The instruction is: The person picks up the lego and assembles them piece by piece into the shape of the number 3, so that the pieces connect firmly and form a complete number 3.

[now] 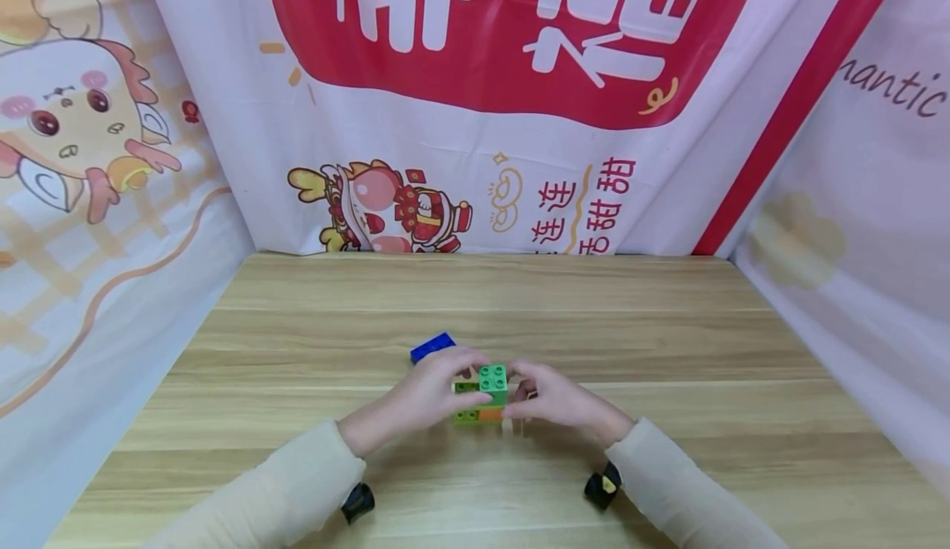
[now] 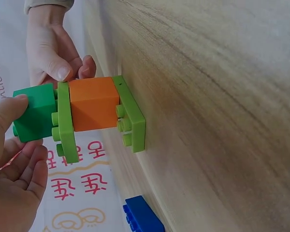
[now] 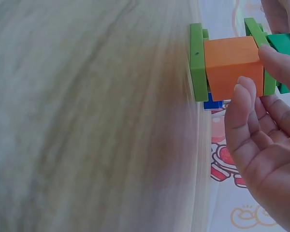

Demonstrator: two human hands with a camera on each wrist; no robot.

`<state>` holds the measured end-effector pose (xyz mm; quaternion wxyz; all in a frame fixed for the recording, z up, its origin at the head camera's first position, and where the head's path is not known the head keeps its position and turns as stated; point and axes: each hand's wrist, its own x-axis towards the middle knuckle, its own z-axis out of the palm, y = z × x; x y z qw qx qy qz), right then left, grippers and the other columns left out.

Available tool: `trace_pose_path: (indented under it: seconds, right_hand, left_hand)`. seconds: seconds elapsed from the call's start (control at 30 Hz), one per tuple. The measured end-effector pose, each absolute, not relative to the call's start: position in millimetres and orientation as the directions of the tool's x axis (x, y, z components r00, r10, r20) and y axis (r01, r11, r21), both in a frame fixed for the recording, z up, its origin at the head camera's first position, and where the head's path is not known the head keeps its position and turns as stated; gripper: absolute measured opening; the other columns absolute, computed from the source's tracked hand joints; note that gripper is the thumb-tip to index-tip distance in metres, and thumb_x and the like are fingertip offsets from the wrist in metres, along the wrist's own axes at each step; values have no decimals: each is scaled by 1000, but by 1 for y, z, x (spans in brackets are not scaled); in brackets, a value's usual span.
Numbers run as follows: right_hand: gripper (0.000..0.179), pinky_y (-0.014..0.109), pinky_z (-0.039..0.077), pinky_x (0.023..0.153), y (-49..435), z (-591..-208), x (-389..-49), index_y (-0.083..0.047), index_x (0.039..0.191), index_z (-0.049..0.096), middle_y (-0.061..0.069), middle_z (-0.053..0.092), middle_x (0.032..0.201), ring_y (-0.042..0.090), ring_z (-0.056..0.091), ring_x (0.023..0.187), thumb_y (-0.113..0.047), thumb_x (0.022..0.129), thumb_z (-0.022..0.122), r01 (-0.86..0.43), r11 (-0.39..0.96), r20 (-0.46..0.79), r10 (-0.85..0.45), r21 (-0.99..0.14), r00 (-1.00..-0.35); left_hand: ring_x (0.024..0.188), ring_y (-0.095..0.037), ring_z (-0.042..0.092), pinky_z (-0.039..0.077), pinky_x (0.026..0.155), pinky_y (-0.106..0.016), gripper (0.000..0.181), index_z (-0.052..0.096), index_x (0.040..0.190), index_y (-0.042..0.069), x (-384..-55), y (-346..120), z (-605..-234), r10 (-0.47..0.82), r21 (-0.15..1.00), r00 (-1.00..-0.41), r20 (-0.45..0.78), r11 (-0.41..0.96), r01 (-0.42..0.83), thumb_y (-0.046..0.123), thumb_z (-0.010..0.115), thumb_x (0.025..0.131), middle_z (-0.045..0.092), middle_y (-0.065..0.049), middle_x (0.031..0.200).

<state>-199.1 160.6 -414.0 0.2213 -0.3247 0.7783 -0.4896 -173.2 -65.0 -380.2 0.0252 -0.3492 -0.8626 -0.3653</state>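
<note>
A small stack of toy building blocks stands on the table between both hands. From the bottom it has a lime green plate (image 2: 136, 130), an orange block (image 2: 94, 104) and a second lime plate (image 2: 67, 128). On top, a green block (image 1: 493, 377) meets the upper plate's studs at one end. My left hand (image 1: 426, 388) pinches this green block between thumb and fingers. With its thumb at the upper plate and its fingers curled beside the orange block, my right hand (image 1: 557, 401) holds the stack from the right.
A blue block (image 1: 432, 348) lies on the wooden table (image 1: 297, 351) just beyond my left hand. Printed cloth (image 1: 490, 145) hangs along the table's back edge and both sides. Black wrist devices (image 1: 603, 487) show below both sleeves.
</note>
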Motion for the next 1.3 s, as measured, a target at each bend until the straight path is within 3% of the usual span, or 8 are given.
trace_pose_path:
  seconds: [0.37, 1.1, 1.3]
  right_hand:
    - [43, 38, 52, 56, 161, -416, -201, -3, 121, 51, 14, 63, 77, 31, 61, 64, -12, 83, 69, -284, 308, -28, -720, -908, -694]
    - [47, 40, 52, 58, 159, -412, -200, -6, 126, 49, 13, 64, 79, 33, 61, 66, -13, 84, 68, -262, 329, -53, -708, -907, -704]
    - [46, 40, 52, 57, 159, -413, -200, -6, 126, 49, 12, 63, 88, 32, 60, 67, -14, 84, 68, -298, 319, -22, -715, -899, -698]
  left_hand:
    - [93, -14, 57, 48, 71, -21, 39, 62, 118, 8, -177, -63, -377, 641, 522, -720, 266, 533, 666, 26, 69, 84, 59, -6, 111]
    - [91, -17, 58, 50, 70, -23, 41, 62, 118, 4, -182, -61, -371, 667, 532, -713, 216, 532, 658, 24, 69, 83, 59, -7, 112]
    - [91, -16, 58, 50, 70, -23, 40, 62, 118, 4, -184, -61, -374, 661, 544, -719, 216, 530, 650, 23, 70, 83, 60, -7, 111]
